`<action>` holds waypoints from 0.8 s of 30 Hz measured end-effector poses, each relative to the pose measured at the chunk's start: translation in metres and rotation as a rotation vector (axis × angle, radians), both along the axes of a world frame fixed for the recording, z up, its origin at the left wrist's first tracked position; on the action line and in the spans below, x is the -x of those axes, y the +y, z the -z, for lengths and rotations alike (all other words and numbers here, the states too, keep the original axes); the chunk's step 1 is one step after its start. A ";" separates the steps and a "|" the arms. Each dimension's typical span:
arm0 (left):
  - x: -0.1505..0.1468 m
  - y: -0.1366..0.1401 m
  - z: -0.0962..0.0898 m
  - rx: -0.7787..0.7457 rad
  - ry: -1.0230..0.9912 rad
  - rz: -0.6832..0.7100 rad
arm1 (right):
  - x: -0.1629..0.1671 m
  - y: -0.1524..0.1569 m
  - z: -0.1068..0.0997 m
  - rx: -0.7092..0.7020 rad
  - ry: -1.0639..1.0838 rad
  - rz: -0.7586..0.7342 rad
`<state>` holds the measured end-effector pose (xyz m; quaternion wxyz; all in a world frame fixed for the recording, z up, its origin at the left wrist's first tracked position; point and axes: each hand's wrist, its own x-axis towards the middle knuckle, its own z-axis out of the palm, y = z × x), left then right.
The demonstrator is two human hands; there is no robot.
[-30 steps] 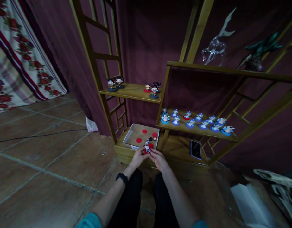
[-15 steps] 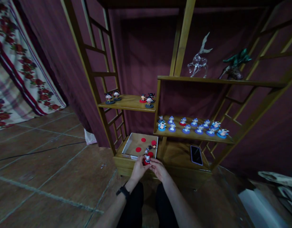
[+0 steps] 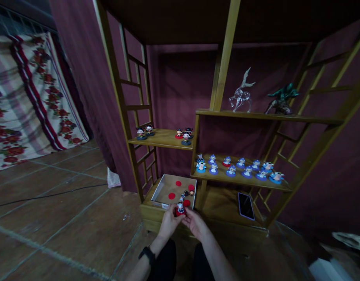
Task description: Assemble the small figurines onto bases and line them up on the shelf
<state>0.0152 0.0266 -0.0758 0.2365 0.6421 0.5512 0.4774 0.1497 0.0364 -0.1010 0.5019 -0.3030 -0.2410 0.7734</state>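
Observation:
Both hands meet around a small figurine (image 3: 180, 207) with a white-and-dark body and a red round base, just in front of the box. My left hand (image 3: 169, 221) pinches it from the left, with a dark watch on that wrist. Fingers of my right hand (image 3: 194, 222) close on the base from the right. Behind them the shallow cardboard box (image 3: 162, 182) holds several red discs (image 3: 171, 196) and a few loose figurines (image 3: 184, 194), some lying over.
Purple and blue figurines (image 3: 230, 170) stand in rows on the middle right shelf. Dark-haired figurines (image 3: 141, 134) occupy the left shelf. A phone (image 3: 246, 205) lies at lower right. Above stand a clear glass deer (image 3: 241, 95) and a green-brown statue (image 3: 282, 99).
The view has tilted up, so the shelves and box sit lower in the picture. Both hands still hold the figurine, in nearly the same place before the box.

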 end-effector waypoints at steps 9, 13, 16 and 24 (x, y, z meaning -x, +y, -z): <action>0.047 0.002 -0.076 -0.126 -0.103 -0.103 | -0.011 0.009 0.016 0.089 -0.042 0.089; 0.061 0.001 -0.146 -0.222 -0.118 -0.105 | -0.012 0.009 0.018 0.106 -0.046 0.058; 0.068 0.002 -0.205 -0.302 -0.114 -0.084 | -0.014 0.008 0.018 0.113 -0.044 0.058; 0.081 0.081 -0.319 -0.361 0.025 -0.125 | -0.018 0.004 0.021 0.055 -0.002 0.049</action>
